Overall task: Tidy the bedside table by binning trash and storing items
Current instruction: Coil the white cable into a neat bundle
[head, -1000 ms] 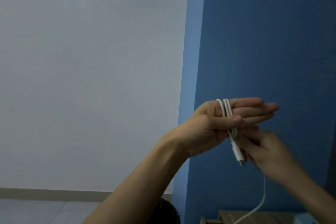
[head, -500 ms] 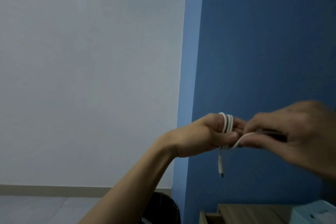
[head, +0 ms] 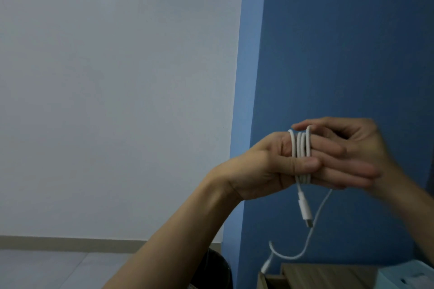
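— Where's the white cable (head: 301, 148)?
— Coiled round the left hand's (head: 263, 169) straight fingers (head: 328, 146), thumb pinning the loops. One plug (head: 305, 211) dangles below; the loose tail sags toward the wooden counter (head: 328, 274).
— And the right hand (head: 359, 148)?
— Blurred, a fingertip at the coil's top; I can't tell its grip.

The cable (head: 301, 145) is plain white, plug included. The blue wall (head: 340, 54) is deep and even, the grey-white wall (head: 117, 77) pale above a beige skirting (head: 94, 244). The desk (head: 328, 275) shows light brown wood grain; the bin (head: 216, 270) is black.
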Demonstrator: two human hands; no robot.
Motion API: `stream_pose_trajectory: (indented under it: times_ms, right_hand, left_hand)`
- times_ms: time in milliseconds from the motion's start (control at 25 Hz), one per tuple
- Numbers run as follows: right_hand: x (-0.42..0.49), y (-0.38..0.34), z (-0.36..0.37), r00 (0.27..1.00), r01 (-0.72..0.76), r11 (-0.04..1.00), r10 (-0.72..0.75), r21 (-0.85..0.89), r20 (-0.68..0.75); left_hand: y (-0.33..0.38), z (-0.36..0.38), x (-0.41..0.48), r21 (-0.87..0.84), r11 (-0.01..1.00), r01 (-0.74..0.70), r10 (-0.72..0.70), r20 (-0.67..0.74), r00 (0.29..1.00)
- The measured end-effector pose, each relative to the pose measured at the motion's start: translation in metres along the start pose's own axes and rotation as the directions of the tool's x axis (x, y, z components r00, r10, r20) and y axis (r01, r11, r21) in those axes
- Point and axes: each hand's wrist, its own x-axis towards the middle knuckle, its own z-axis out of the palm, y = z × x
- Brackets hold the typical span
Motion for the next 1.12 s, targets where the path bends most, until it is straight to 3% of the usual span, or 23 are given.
stream_pose_trajectory:
  times_ms: [80, 240, 360, 480, 560, 640, 760, 840, 920, 1040, 1120]
  right_hand:
    - [0.005, 0.017, 0.010, 0.983, -0.185, 0.980, 0.185, 0.068, 0.006]
    - [-0.011, 0.035, 0.027, 0.961, -0.275, 0.949, 0.276, -0.152, -0.015]
    - [-0.030, 0.025, 0.032, 0.963, -0.129, 0.943, 0.192, -0.306, 0.187]
    - [-0.032, 0.019, 0.019, 0.957, 0.167, 0.737, 0.037, -0.654, 0.286]
    - [-0.025, 0.004, 0.009, 0.948, 0.282, 0.609, -0.059, -0.741, 0.312]
    - [-0.013, -0.007, -0.002, 0.928, 0.361, 0.574, -0.146, -0.735, 0.342]
    - [0.001, -0.009, -0.009, 0.898, 0.438, 0.560, -0.300, -0.703, 0.321]
    - [0.004, -0.009, -0.011, 0.894, 0.435, 0.564, -0.363, -0.702, 0.262]
    - [0.005, -0.005, -0.011, 0.911, 0.395, 0.653, -0.372, -0.647, 0.180]
    - [0.012, 0.000, -0.010, 0.949, 0.315, 0.876, -0.304, -0.365, 0.088]
    - [0.014, 0.003, -0.009, 0.967, 0.254, 0.945, -0.250, -0.207, 0.047]
  left_hand:
    - [0.000, -0.002, 0.001, -0.032, 0.998, -0.048, 0.047, -0.027, 0.999]
    - [0.002, -0.009, -0.001, 0.030, 0.995, -0.100, 0.103, -0.133, 0.986]
    - [0.005, -0.020, -0.001, 0.116, 0.990, -0.080, 0.110, -0.283, 0.953]
    - [0.006, -0.035, -0.002, 0.313, 0.949, 0.051, 0.074, -0.376, 0.924]
    - [0.004, -0.034, -0.004, 0.415, 0.898, 0.144, 0.008, -0.344, 0.939]
    - [0.002, -0.029, -0.005, 0.474, 0.867, 0.156, -0.017, -0.284, 0.959]
    - [0.005, -0.026, -0.004, 0.375, 0.924, 0.077, -0.040, -0.105, 0.994]
    - [0.006, -0.026, -0.004, 0.360, 0.928, 0.097, -0.094, -0.027, 0.995]
    - [0.004, -0.025, -0.004, 0.296, 0.945, 0.137, -0.145, 0.006, 0.989]
    - [0.004, -0.017, -0.004, 0.130, 0.983, 0.128, -0.139, 0.087, 0.986]
    - [0.004, -0.013, -0.003, 0.049, 0.996, 0.077, -0.082, 0.118, 0.990]
